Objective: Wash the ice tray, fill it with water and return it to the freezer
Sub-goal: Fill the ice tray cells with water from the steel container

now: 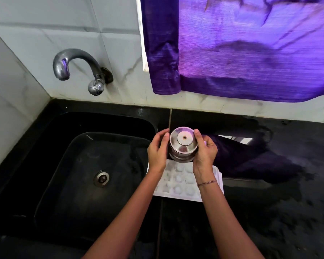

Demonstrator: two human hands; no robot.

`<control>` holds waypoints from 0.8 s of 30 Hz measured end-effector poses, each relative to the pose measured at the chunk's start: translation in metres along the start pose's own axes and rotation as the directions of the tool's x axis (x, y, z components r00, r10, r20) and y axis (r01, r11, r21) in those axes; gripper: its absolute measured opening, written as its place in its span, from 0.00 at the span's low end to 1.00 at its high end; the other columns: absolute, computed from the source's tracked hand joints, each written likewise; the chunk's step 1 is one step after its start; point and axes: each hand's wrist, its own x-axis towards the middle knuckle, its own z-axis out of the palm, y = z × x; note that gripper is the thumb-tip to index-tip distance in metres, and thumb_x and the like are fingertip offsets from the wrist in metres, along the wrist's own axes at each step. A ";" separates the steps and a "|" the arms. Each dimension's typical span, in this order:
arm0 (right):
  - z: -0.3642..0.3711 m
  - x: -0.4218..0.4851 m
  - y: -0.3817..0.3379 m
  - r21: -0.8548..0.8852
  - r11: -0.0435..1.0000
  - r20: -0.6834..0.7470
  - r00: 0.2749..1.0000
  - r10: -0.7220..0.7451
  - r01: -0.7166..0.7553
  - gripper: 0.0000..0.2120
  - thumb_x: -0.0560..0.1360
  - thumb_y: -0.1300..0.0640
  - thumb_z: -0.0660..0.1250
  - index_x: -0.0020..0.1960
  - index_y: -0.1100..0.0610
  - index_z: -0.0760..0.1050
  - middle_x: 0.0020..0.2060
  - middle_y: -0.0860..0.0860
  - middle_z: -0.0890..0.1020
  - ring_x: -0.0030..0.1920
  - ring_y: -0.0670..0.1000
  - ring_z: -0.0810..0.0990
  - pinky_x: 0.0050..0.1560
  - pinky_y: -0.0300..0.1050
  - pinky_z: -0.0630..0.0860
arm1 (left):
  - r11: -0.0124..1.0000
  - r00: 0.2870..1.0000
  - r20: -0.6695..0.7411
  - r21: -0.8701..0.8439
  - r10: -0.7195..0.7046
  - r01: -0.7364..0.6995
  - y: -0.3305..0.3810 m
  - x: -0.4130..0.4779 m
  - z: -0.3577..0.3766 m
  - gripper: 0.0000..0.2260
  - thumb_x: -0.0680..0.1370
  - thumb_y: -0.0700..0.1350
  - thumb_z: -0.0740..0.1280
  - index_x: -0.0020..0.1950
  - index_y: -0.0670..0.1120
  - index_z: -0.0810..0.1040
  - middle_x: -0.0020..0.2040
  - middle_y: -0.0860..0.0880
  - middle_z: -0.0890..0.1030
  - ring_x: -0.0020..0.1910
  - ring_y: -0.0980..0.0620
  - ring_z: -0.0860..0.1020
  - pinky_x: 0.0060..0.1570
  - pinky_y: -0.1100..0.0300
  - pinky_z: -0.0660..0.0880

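Note:
A white ice tray (178, 186) with shaped cells lies flat on the black counter just right of the sink. Above its far end I hold a small round steel container (183, 144), seen from its top or bottom, with a flat disc in the middle. My right hand (204, 152) wraps its right side. My left hand (158, 150) touches its left side with fingers curled. My forearms cover parts of the tray.
The black sink (86, 165) with a drain (101, 178) sits at left. A steel tap (77, 68) juts from the tiled wall; no water runs. A purple curtain (241, 43) hangs at upper right. The black counter (279, 202) looks wet.

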 end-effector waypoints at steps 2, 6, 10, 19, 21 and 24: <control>-0.005 -0.007 -0.003 -0.018 1.000 -0.003 1.000 -0.013 0.013 0.22 0.70 0.58 0.74 0.28 0.53 0.61 0.26 0.49 0.66 0.31 0.45 0.64 0.34 0.39 0.65 | 0.992 0.998 -0.011 0.114 0.062 -0.061 -0.008 -0.006 -0.021 0.10 0.80 0.46 0.62 0.58 0.49 0.79 0.56 0.53 0.81 0.58 0.59 0.77 0.60 0.63 0.72; -0.012 -0.017 -0.010 -0.070 0.996 -0.008 0.998 -0.060 0.059 0.24 0.69 0.59 0.75 0.27 0.53 0.60 0.25 0.48 0.63 0.29 0.44 0.61 0.34 0.38 0.63 | 0.898 1.000 -0.005 0.440 0.022 -0.017 -0.035 -0.014 -0.067 0.16 0.80 0.51 0.60 0.67 0.52 0.73 0.70 0.50 0.71 0.71 0.52 0.67 0.69 0.51 0.66; -0.014 -0.025 -0.014 -0.149 0.984 0.011 0.995 -0.100 0.101 0.25 0.69 0.59 0.75 0.27 0.53 0.60 0.26 0.50 0.62 0.30 0.45 0.60 0.33 0.39 0.63 | 0.759 0.991 0.076 0.651 -0.107 0.031 -0.054 -0.027 -0.091 0.21 0.81 0.53 0.57 0.74 0.54 0.63 0.77 0.52 0.57 0.76 0.49 0.53 0.73 0.48 0.55; -0.010 -0.038 -0.016 -0.292 0.934 0.076 0.978 -0.192 0.206 0.25 0.69 0.59 0.75 0.26 0.54 0.59 0.25 0.50 0.62 0.29 0.45 0.60 0.32 0.40 0.63 | 0.780 0.988 0.153 0.621 -0.023 -0.078 -0.078 -0.035 -0.097 0.23 0.79 0.57 0.51 0.72 0.52 0.67 0.77 0.54 0.57 0.75 0.62 0.46 0.73 0.57 0.44; -0.008 -0.040 -0.016 -0.325 0.918 0.087 0.973 -0.213 0.229 0.24 0.69 0.58 0.75 0.26 0.55 0.60 0.25 0.51 0.63 0.28 0.46 0.61 0.32 0.41 0.64 | 0.777 0.988 0.152 0.623 -0.009 -0.089 -0.078 -0.036 -0.096 0.22 0.79 0.57 0.51 0.71 0.54 0.69 0.77 0.54 0.57 0.74 0.62 0.46 0.73 0.58 0.44; -0.005 -0.042 -0.016 -0.365 0.892 0.106 0.963 -0.246 0.268 0.24 0.69 0.58 0.75 0.26 0.55 0.61 0.24 0.50 0.63 0.28 0.45 0.61 0.31 0.39 0.63 | 0.769 0.989 0.149 0.633 -0.008 -0.089 -0.081 -0.038 -0.096 0.17 0.82 0.51 0.54 0.71 0.54 0.68 0.77 0.54 0.55 0.75 0.61 0.45 0.73 0.57 0.43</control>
